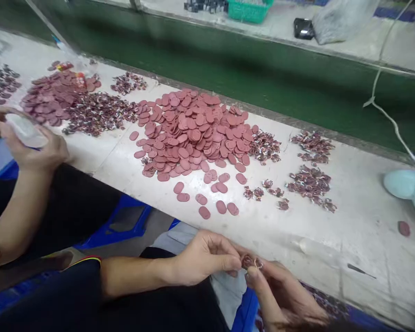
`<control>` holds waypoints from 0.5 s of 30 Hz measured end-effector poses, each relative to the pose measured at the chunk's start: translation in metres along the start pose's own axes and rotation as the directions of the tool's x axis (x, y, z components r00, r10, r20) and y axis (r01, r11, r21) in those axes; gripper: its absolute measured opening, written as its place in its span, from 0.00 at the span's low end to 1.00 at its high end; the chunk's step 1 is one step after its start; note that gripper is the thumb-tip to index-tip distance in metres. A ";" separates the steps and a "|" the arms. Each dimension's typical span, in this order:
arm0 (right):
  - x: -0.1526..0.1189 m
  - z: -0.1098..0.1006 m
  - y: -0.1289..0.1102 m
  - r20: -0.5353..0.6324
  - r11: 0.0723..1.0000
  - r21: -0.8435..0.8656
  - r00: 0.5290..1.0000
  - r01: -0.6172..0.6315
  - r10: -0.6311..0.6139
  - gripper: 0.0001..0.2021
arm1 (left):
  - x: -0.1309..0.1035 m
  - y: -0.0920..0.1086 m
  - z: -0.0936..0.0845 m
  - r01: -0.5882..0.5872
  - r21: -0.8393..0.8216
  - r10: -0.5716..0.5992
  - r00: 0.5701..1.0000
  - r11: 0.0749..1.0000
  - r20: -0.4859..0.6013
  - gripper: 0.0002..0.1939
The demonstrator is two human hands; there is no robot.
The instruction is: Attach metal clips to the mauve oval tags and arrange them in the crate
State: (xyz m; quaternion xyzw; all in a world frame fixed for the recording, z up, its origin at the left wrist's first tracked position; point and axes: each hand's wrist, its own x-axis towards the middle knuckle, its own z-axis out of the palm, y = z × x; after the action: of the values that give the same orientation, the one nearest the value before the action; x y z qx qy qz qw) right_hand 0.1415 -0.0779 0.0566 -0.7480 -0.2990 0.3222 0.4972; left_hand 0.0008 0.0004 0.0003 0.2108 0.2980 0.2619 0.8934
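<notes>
L hand (207,259): thumb + fingers pinched tog. on L side of piece, above lap at near edge of counter (332,230)
R hand (287,293): thumb + index clamped on same piece fr. R side, other fingers curled
Piece (251,263): small, brownish w/ pale loop, btwn both hands' fingertips, off the counter; finer detail too small to tell
Discs (197,129): big heap of flat pinkish ovals, mid counter, a few loose on near side
Clusters (310,182): small brown bits in heaps R of discs, some strays btwn
Lone disc (404,228): flat on counter, far R, nr pale blue device (401,183)
Tool (361,269): thin, dark, pointed, lying on counter beyond R hand
L end: 2nd disc heap (50,99) w/ dark bits (97,113) beside it; co-worker's hands (43,150) hold whitish item (26,130)
Shelf (280,44): green basket (249,10), black item (303,28) beside clear bag (344,20)
Cord (387,113): white, knotted, hangs at R in front of green panel (228,74)
</notes>
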 end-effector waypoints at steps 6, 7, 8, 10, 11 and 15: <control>-0.002 0.002 0.005 -0.003 0.998 0.000 0.998 -0.062 0.062 0.08 | 0.001 0.003 0.005 -0.036 0.011 0.036 0.999 0.999 -0.009 0.12; -0.002 0.002 0.004 -0.007 0.995 0.026 0.996 -0.091 0.091 0.09 | 0.001 0.004 0.006 -0.052 0.010 0.052 0.999 0.999 -0.001 0.11; -0.002 0.003 0.003 -0.014 0.991 0.062 0.993 -0.119 0.120 0.09 | 0.001 0.005 0.007 -0.068 0.005 0.068 0.998 0.998 0.010 0.11; -0.003 0.008 -0.001 -0.036 0.977 0.146 0.986 -0.154 0.161 0.08 | 0.003 0.005 0.010 -0.089 -0.006 0.089 0.995 0.996 0.034 0.12; -0.003 0.011 -0.004 -0.047 0.971 0.183 0.985 -0.155 0.166 0.08 | 0.003 0.004 0.010 -0.096 -0.009 0.096 0.994 0.995 0.044 0.12; -0.005 0.018 0.002 -0.108 0.964 0.231 0.981 -0.136 0.164 0.11 | 0.005 -0.005 0.009 -0.130 0.041 0.128 0.991 0.991 0.042 0.13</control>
State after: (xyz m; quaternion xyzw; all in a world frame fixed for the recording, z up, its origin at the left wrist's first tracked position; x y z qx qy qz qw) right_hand 0.1245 -0.0724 0.0508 -0.7271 -0.1716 0.3423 0.5698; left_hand 0.0120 -0.0026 0.0018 0.2543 0.2717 0.3082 0.8755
